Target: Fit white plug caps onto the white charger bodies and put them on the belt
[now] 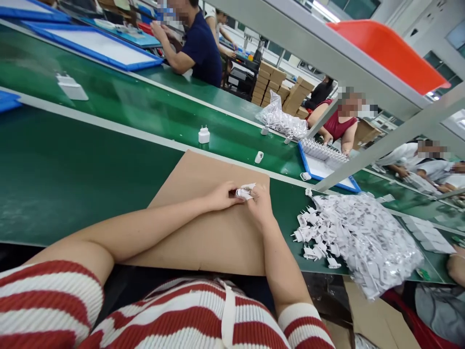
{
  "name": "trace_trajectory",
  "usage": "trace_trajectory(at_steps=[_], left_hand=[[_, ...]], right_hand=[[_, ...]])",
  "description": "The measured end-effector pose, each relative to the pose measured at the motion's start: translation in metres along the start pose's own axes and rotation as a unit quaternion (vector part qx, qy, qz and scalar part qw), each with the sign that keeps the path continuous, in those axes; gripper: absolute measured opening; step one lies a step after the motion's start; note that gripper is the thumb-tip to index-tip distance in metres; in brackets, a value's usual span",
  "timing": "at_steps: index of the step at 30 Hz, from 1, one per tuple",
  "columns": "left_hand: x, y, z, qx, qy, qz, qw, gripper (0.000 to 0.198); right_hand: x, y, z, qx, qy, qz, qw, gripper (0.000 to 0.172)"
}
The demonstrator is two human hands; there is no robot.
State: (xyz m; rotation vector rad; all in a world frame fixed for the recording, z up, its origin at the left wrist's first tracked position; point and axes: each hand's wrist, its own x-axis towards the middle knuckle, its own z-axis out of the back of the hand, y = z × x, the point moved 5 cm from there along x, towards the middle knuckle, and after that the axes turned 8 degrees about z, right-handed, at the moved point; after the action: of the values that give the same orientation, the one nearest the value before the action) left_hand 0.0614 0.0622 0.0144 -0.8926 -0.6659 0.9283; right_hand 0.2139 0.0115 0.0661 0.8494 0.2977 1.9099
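Note:
Above a brown cardboard sheet point(214, 232), my two hands meet around white plastic charger parts point(244, 192). My left hand point(221, 196) pinches the left end, where a rounded opening shows. From the right, my right hand point(260, 203) has its fingers closed over the other side, so how the parts fit together is hidden. To the right of my right forearm lie loose white plug pieces with pins point(316, 235), spilling from a clear plastic bag point(374, 237) filled with more of them.
Beyond the cardboard runs a green conveyor belt point(156, 121) carrying white chargers point(204, 134) spaced apart. A blue-rimmed tray point(308, 169) holds rows of plugs near a person in red point(337, 123). A slanted metal post point(385, 140) and an overhead shelf with a red bin point(388, 53) stand at right.

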Motion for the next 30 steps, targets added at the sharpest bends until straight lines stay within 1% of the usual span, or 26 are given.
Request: trace_trajectory(at_steps=[3,6,9,14,18,21,26,30], left_hand=[[0.001,-0.001,0.001,-0.017,0.003,-0.001,1.000,0.040],[0.001,-0.001,0.001,-0.029,0.011,0.007,0.999,0.040],[0.001,-0.001,0.001,-0.032,0.013,0.008,0.999,0.041],[0.001,0.000,0.002,-0.035,0.005,0.003,0.999,0.038],[0.001,0.002,0.002,-0.030,0.002,0.005,1.000,0.040],[0.000,0.002,0.002,-0.027,0.007,0.010,1.000,0.040],[0.000,-0.002,0.003,-0.019,0.003,0.007,1.000,0.039],[-0.001,-0.003,0.004,-0.010,-0.003,0.008,1.000,0.038]], right_hand=[[0.001,-0.001,0.000,0.011,0.016,-0.004,1.000,0.033],[0.002,-0.002,0.000,0.035,0.007,-0.010,0.999,0.032],[0.002,-0.002,-0.001,0.029,0.008,-0.017,0.999,0.034],[0.009,0.001,-0.003,-0.033,0.054,-0.028,0.998,0.039],[0.019,0.002,-0.004,-0.049,0.067,0.012,0.996,0.040],[0.023,0.001,-0.003,-0.067,0.083,0.031,0.994,0.036],[0.022,0.008,0.004,-0.158,0.084,0.032,0.983,0.027],[0.022,0.010,0.004,-0.170,0.098,0.025,0.980,0.025]])
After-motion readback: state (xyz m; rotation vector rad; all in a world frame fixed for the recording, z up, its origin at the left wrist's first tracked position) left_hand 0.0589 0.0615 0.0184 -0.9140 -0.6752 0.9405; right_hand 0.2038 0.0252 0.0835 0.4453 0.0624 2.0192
